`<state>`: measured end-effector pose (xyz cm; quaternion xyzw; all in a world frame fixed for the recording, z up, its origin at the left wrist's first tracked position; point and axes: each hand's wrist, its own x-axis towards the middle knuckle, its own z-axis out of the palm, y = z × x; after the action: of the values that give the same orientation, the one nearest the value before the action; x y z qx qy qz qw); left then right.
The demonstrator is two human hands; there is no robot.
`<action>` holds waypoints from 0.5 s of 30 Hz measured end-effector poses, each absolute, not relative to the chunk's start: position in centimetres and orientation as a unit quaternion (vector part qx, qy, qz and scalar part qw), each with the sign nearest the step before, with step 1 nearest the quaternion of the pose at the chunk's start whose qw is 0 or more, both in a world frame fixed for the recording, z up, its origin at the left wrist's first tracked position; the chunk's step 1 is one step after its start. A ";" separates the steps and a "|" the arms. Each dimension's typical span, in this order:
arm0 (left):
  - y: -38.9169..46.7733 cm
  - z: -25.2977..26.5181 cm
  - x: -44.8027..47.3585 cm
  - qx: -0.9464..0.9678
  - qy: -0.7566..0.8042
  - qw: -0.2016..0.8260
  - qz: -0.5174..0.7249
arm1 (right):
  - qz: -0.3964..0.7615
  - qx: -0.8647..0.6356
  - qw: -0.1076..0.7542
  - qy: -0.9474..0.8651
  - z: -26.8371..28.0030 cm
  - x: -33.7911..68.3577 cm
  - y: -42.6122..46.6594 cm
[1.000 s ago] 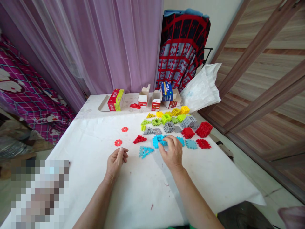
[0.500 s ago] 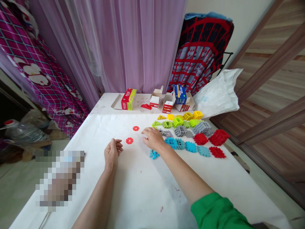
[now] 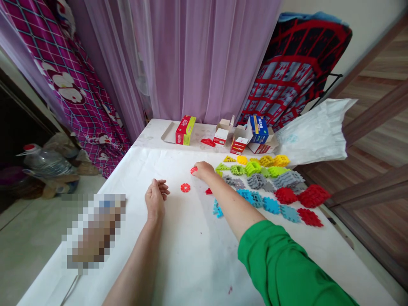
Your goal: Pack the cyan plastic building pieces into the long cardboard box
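The right hand (image 3: 204, 170) curls over the far red disc (image 3: 194, 170), fingertips touching it. The left hand (image 3: 155, 199) rests loosely curled, empty; the near red disc (image 3: 185, 187) lies at its two o'clock.

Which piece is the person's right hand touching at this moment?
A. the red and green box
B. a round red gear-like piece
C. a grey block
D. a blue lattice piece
B: the right hand has its fingertips on the farther round red piece, while the nearer round red piece lies untouched beside the left hand.
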<state>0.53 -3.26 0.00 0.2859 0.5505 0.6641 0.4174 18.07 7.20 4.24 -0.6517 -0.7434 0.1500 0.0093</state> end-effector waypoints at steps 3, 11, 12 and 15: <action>-3.2 0.1 0.7 0.283 0.548 0.425 0.662 | 0.197 -0.615 0.018 -0.764 5.1 18.3 6.9; -3.3 0.2 0.8 0.278 0.545 0.432 0.662 | 0.254 -0.535 -0.002 -0.806 4.6 16.5 3.8; -3.3 0.2 0.8 0.276 0.543 0.433 0.664 | 0.245 -0.538 -0.007 -0.806 4.4 16.3 3.6; -3.3 0.1 0.7 0.274 0.537 0.435 0.669 | 0.224 -0.543 -0.028 -0.809 4.2 16.1 3.2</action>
<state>0.70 -3.32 0.08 0.2736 0.5374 0.6688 0.4348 16.06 3.20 4.18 -0.5430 -0.8089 0.2237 -0.0276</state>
